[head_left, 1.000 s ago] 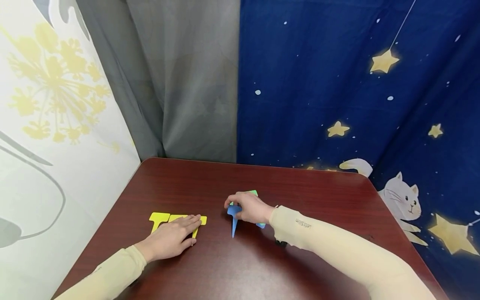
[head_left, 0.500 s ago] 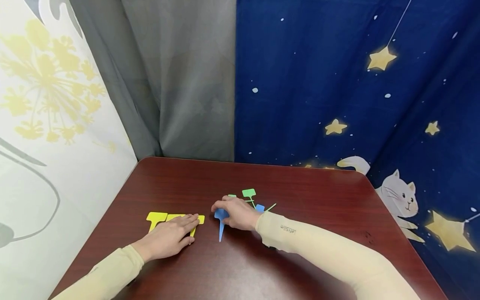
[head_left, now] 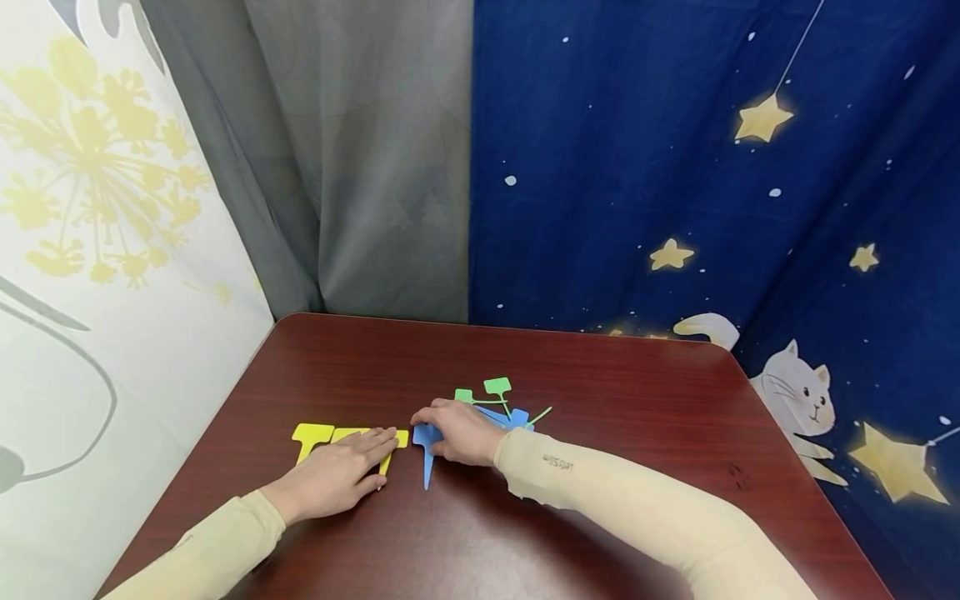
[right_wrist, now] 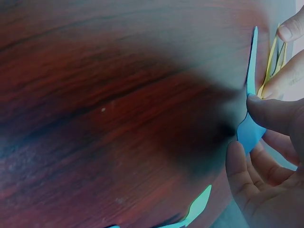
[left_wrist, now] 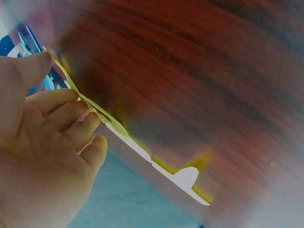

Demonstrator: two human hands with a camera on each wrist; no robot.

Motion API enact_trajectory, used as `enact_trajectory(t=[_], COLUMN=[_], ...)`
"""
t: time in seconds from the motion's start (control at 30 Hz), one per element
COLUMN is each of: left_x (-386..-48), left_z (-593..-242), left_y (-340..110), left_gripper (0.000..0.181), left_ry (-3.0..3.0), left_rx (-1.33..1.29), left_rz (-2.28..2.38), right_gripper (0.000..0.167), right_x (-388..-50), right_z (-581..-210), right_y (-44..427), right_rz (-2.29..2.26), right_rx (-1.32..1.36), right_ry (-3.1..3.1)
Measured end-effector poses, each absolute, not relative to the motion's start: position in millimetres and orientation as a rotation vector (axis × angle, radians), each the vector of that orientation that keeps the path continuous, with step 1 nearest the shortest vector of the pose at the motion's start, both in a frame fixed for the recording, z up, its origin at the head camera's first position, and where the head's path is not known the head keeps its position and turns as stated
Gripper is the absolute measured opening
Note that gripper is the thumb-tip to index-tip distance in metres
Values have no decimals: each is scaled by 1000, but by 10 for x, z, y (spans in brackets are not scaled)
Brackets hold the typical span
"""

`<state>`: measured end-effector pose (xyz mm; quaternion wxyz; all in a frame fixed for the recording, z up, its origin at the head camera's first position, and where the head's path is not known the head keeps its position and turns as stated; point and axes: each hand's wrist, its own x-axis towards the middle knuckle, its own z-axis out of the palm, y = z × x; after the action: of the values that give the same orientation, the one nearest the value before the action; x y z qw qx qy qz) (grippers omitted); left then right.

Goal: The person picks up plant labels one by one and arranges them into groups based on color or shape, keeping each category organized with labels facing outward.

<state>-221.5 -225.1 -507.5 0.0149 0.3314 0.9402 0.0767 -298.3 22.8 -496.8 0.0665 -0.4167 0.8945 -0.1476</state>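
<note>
Several yellow T-shaped tags [head_left: 312, 433] lie side by side on the left of the table. My left hand [head_left: 330, 477] rests flat over them, fingers extended; the left wrist view shows its fingertips touching the yellow tags [left_wrist: 111, 124]. Just right of the yellow row, my right hand [head_left: 467, 433] holds a blue tag [head_left: 427, 437], its pointed stem toward me. In the right wrist view the thumb and fingers of that hand [right_wrist: 270, 156] grip the blue tag [right_wrist: 250, 133] at its head, close beside the yellow ones.
Behind the right hand lie green tags [head_left: 497, 386] and blue tags [head_left: 519, 417], loosely overlapping on the dark red table [head_left: 615, 375]. A grey curtain [head_left: 397, 167] and a blue starry curtain [head_left: 600, 167] hang beyond the table's far edge.
My right hand has moved left with the blue tag, from near the green tags to beside the yellow row, uncovering green and blue tags. The left hand has stayed on the yellow tags.
</note>
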Motion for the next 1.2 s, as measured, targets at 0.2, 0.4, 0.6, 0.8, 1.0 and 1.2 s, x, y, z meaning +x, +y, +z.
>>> enact_trajectory(t=[0.2, 0.4, 0.6, 0.8, 1.0, 1.2], left_x=[-2218, -2222, -2226, -2224, -2234, -2253], left_z=[-5097, -5119, -5142, -5147, -5149, -5160], left_y=[-2259, -2278, -2285, -2286, -2290, -2286], left_gripper=[59, 62, 62, 62, 62, 61], left_ry=[2923, 2920, 2919, 2917, 2913, 2918], left_rx=[1065, 1054, 1042, 1033, 1035, 1050], left_rz=[233, 265, 278, 294, 294, 307], right_gripper=[44, 39, 39, 40, 41, 40], right_x=[-2994, -3004, -3016, -3006, -2995, -3008], right_z=[-5038, -5092, -5117, -5110, -5104, -5117], right_y=[193, 217, 233, 237, 238, 260], right_rz=[-403, -433, -461, -459, -460, -502], right_rx=[-1260, -1269, -1266, -1255, -1243, -1244], right_ry=[2723, 2721, 2707, 2704, 2705, 2710])
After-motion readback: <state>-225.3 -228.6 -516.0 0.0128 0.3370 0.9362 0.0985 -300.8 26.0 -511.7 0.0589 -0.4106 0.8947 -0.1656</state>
